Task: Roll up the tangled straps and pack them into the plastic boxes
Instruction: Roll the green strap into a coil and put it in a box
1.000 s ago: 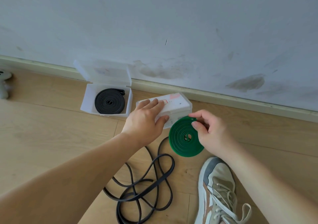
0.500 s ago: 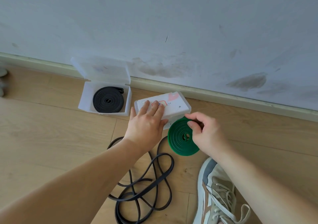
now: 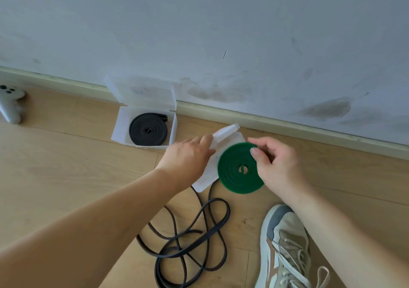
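- Grip: right hand [image 3: 276,166] pinches rim of rolled green strap coil [image 3: 240,172], frame centre, over translucent white plastic box [image 3: 204,177]; loose pinch risks unwinding.
- Left hand [image 3: 188,155], fingers curled, holds box's flip lid [image 3: 224,132] part-raised; a slip would drop lid onto coil.

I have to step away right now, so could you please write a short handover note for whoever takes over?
Left hand holds the lid of the second box up. Right hand pinches the green roll over that box, not yet inside.
Done: black roll lies in the open first box by the wall.
Left: seat the green roll, close the boxes, then roll up the tangled black strap on the floor.
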A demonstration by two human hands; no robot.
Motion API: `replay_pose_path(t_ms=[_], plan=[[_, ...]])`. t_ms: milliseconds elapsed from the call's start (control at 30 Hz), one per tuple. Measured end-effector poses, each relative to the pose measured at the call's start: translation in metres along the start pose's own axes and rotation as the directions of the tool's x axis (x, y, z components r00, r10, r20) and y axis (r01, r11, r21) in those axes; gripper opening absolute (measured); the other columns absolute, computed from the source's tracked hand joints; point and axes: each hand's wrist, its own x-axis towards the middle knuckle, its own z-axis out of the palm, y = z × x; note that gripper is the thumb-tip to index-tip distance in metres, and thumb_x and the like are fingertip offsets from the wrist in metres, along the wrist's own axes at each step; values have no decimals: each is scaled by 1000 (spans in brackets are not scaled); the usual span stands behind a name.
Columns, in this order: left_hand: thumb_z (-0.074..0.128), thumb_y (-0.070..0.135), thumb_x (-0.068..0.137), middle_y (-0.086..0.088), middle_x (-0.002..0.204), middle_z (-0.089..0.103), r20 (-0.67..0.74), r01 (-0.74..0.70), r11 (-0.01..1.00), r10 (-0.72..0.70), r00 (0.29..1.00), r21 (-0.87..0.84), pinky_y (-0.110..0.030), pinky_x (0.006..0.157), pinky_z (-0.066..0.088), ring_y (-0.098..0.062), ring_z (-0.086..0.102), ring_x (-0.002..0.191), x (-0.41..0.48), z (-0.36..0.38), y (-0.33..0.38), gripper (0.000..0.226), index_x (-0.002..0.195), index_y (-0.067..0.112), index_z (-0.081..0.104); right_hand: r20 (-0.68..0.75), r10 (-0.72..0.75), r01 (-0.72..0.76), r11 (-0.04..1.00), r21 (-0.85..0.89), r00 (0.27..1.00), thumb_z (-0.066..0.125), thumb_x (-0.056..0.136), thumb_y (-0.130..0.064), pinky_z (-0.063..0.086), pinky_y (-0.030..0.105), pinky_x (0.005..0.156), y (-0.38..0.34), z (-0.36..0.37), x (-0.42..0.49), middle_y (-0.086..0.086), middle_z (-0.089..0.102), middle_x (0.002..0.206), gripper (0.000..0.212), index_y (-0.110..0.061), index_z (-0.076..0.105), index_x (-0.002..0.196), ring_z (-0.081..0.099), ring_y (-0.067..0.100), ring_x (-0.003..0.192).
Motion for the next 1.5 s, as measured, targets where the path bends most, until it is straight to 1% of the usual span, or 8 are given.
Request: replay_pose_path(t_ms=[267, 667, 733, 867, 933, 1000, 1133, 1500], plan=[[48, 28, 101, 1, 71, 65, -239, 80, 995, -92, 967, -60, -34, 51, 49, -27, 63, 61, 10, -11, -14, 28, 105, 11, 69, 23, -98, 97, 994, 45, 995, 64, 98, -9, 51, 8, 84, -39, 3, 6, -19, 76, 100, 27, -31, 76, 107, 70, -4, 95], [60, 18, 96, -3, 101, 70, -253, -37, 999, 35, 967, -6, -46, 75, 53, -32, 63, 86, 21, -22, -11, 19, 109, 16, 73, 34, -37, 36, 999, 32, 999, 64, 99, -11, 54, 18, 86, -12, 29, 11, -17, 73, 104, 29, -35, 73, 111, 68, 0, 99], [63, 3, 82, -7, 119, 67, -247, -41, 995, 63, 967, 92, -48, 82, 48, -34, 59, 97, 19, -29, -4, 44, 123, 17, 69, 65, 37, -40, 999, 36, 997, 63, 100, -15, 55, 23, 88, 1, 36, 5, -14, 73, 102, 27, -36, 72, 114, 68, 3, 99], [62, 9, 84, -8, 118, 61, -37, -212, 974, 216, 976, 81, -44, 74, 52, -29, 59, 92, -14, -34, 7, 49, 132, 15, 61, 141, 85, -83, 996, -19, 986, 61, 102, -17, 55, 23, 85, 16, 45, -1, -13, 73, 102, 24, -33, 70, 117, 67, 5, 99], [59, 45, 97, -6, 141, 52, 203, -18, 1000, 20, 979, -9, -45, 94, 54, -30, 58, 117, -38, -29, 6, 58, 147, 19, 46, 135, 85, -82, 996, -26, 987, 60, 102, -15, 56, 26, 84, 17, 47, 1, -10, 72, 102, 23, -33, 69, 115, 67, 9, 99], [37, 71, 98, -6, 170, 16, 413, 139, 990, -128, 902, 3, -44, 121, 35, -30, 25, 154, -59, -20, 4, 82, 161, 22, 19, 101, 76, -73, 997, -34, 992, 61, 101, -14, 56, 30, 85, 18, 49, 3, -7, 73, 98, 24, -32, 69, 114, 68, 12, 96], [28, 66, 103, -10, 167, -31, 461, 68, 998, -54, 886, -15, -41, 127, 25, -28, -27, 156, -77, 0, 11, 84, 162, 25, -15, 49, 64, -64, 998, -8, 997, 60, 101, -14, 55, 27, 85, 21, 50, 2, -6, 72, 99, 24, -33, 68, 114, 68, 12, 96], [57, 58, 97, 9, 163, 32, 273, 174, 957, -107, 956, -233, -37, 114, 45, -14, 32, 149, -64, 3, -7, 87, 164, 25, 12, 18, 73, -74, 997, 24, 997, 59, 102, -17, 50, 19, 76, 8, 49, 12, -5, 71, 101, 22, -33, 66, 117, 66, 9, 95]])
